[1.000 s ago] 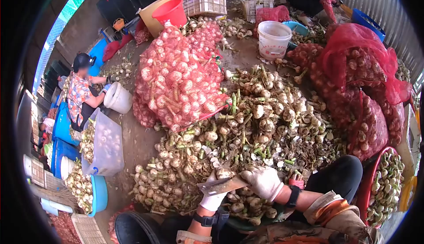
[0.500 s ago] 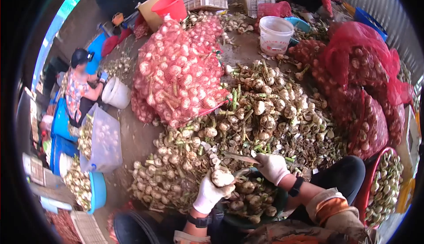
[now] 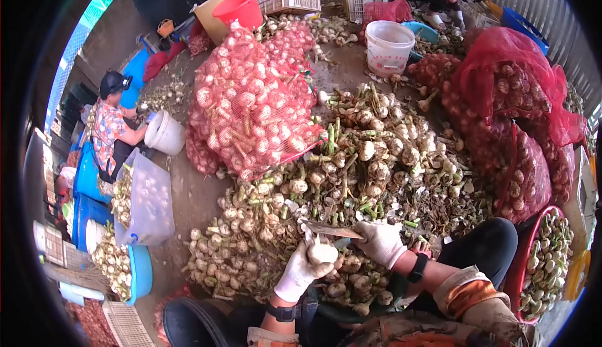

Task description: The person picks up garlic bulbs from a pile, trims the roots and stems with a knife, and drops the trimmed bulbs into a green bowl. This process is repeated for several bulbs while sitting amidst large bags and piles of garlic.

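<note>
Left hand [image 3: 300,272] curled round a garlic bulb [image 3: 322,253], right hand [image 3: 381,242] closed on a knife [image 3: 335,230], garlic heap [image 3: 370,165] ahead, bare floor [image 3: 190,199] past its left edge

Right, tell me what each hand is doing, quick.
Left hand: closed, holding a garlic bulb.
Right hand: closed, holding a knife, its blade pointing toward the left hand's side.

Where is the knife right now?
In the head view, low and near the middle, the knife is in the right hand, its blade pointing toward the garlic bulb in the left hand.
</note>
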Demonstrator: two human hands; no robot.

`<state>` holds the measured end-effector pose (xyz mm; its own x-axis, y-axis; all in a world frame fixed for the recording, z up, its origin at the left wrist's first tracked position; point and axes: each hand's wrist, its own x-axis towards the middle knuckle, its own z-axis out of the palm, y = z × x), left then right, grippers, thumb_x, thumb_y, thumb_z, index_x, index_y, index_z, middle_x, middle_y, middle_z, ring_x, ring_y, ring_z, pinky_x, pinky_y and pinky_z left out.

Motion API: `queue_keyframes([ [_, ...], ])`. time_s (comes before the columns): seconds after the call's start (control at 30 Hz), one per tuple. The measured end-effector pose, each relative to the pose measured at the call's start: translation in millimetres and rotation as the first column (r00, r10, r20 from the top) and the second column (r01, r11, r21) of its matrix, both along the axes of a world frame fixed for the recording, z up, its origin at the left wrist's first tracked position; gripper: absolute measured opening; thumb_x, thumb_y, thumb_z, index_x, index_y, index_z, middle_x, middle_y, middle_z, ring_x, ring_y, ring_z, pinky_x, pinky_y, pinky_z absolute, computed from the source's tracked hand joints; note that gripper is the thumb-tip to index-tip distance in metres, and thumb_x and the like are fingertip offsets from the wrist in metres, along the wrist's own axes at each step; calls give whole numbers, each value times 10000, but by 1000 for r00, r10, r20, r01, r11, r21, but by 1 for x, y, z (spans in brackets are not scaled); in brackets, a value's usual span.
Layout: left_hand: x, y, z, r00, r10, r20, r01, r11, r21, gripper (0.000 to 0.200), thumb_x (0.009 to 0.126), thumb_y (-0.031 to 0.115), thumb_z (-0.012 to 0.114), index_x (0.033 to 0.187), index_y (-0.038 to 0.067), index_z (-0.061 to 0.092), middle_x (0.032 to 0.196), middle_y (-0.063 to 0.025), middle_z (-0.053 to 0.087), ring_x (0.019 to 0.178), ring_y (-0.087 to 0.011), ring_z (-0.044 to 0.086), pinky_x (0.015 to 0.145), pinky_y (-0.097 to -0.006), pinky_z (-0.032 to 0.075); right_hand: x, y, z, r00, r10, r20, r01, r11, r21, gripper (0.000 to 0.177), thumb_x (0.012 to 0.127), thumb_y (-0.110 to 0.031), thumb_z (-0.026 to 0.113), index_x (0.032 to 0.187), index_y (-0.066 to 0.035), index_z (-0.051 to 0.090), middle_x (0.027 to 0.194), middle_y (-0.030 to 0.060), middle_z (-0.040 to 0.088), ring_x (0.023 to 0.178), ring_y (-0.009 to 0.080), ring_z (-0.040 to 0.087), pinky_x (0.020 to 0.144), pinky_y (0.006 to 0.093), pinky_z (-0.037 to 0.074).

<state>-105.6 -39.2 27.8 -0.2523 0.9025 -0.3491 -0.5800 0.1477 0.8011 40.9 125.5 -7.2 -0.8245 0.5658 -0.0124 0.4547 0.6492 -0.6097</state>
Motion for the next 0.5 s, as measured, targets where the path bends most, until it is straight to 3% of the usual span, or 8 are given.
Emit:
queue_keyframes([
  [0.07,2,-1,-27,840,-57,-540,61,998,-11,324,743,-9,726,1013,57,561,987,-59,610,931,-187,626,797,-313,535,0,-2,21,1000,-7,8,7,998,-68,171,822,-279,657,897,-125,656,731,117,655,713,319,659,635,412,514],
  [0.13,6,7,2,392,-184,-901,148,980,-136,190,690,50,702,858,61,614,960,-74,602,927,-253,609,837,-376,508,-2,-5,34,996,17,-87,-26,993,-113,172,807,-261,687,899,-121,646,754,123,660,723,316,662,649,403,521],
  [0.17,7,11,11,397,-183,-899,145,980,-135,190,690,50,702,858,61,614,960,-74,602,927,-253,609,837,-376,508,-2,-2,30,980,117,-160,-124,992,-35,198,827,-299,671,897,-117,641,765,126,667,734,313,668,659,405,527],
  [0.23,6,10,22,-180,-219,-959,163,955,-249,162,690,132,681,834,76,630,958,-74,604,852,-267,594,843,-404,475,-1,16,-9,984,157,87,-140,975,-171,245,841,-350,641,898,-112,638,784,139,674,739,322,668,661,417,528],
  [0.27,1,8,26,-278,-142,-950,203,958,-202,158,702,175,667,837,96,642,943,-60,618,850,-270,582,855,-418,449,3,24,-9,927,106,359,-74,992,-103,264,786,-332,715,937,-123,659,725,107,669,700,309,668,610,398,531],
  [0.4,8,-8,-25,-85,-331,-940,532,783,-324,279,723,161,683,992,109,628,998,-65,621,898,-237,602,834,-441,478,20,29,-24,981,25,190,-7,995,-96,267,795,-340,707,935,-114,678,737,112,685,688,294,677,639,392,537],
  [0.43,-3,2,-29,-81,-338,-937,532,781,-328,279,723,161,683,992,109,628,998,-65,621,898,-237,602,834,-441,478,18,31,-15,987,-41,156,56,994,-95,264,791,-338,713,920,-109,679,728,113,682,689,293,677,640,386,537],
  [0.5,-45,27,-52,138,-564,-814,400,784,-475,494,751,256,661,1205,90,563,1201,-127,597,1075,-284,602,920,-449,478,16,33,-12,982,-158,104,175,967,-183,261,776,-337,731,877,-102,683,716,124,673,687,292,676,635,374,533],
])
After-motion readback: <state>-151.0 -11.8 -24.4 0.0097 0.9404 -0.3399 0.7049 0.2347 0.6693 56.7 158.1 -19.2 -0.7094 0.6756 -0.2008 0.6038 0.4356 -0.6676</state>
